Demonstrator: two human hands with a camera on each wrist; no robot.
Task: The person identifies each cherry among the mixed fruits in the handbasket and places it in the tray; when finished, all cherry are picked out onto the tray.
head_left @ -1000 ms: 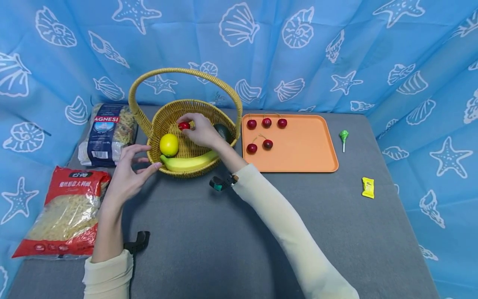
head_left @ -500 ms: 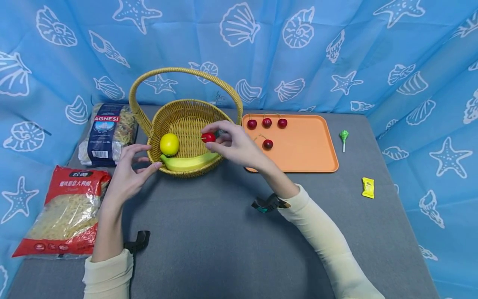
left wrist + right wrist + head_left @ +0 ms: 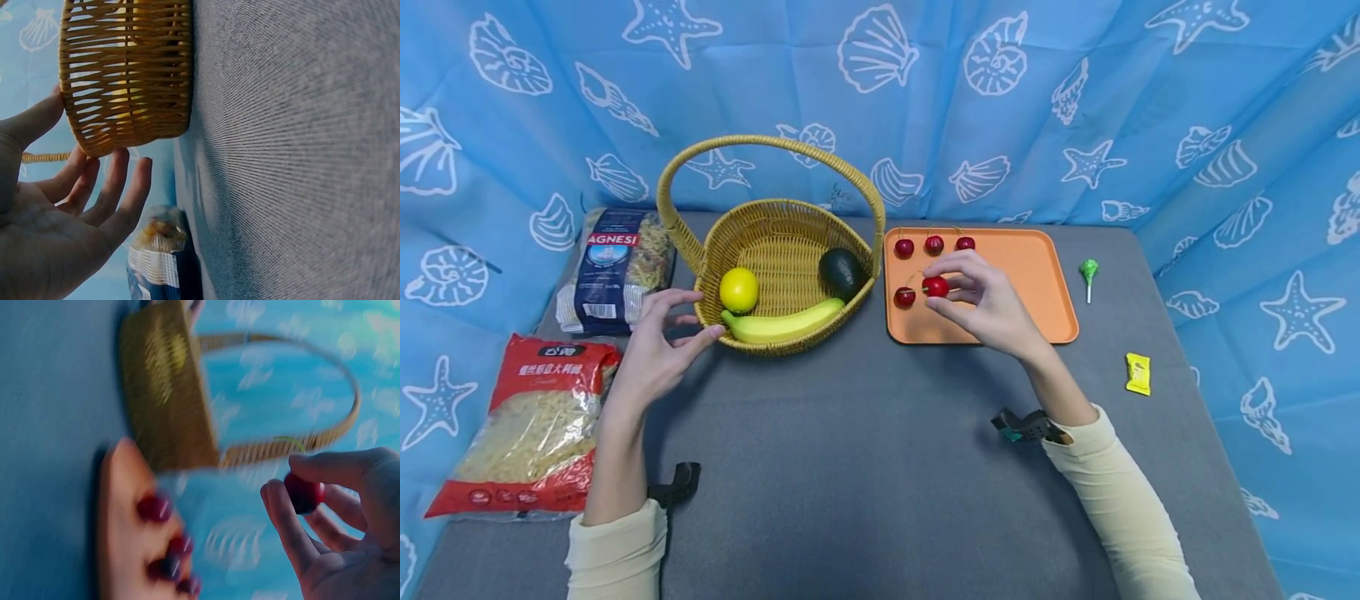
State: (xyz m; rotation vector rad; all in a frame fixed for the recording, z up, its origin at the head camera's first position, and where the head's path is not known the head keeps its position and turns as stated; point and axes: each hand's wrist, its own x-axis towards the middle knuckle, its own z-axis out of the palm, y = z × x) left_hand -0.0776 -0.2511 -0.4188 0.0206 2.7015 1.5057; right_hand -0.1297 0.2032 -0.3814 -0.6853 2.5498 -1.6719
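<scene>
Right hand (image 3: 992,304) had carried the cherry (image 3: 936,287) out of the basket (image 3: 775,242) and pinched it over the orange tray (image 3: 1037,283), so it looked about ready to set down. Left hand (image 3: 658,342), fingers loose, rested against the basket rim. Four cherries (image 3: 904,247) crowded the tray's left; its right half was bare.
</scene>
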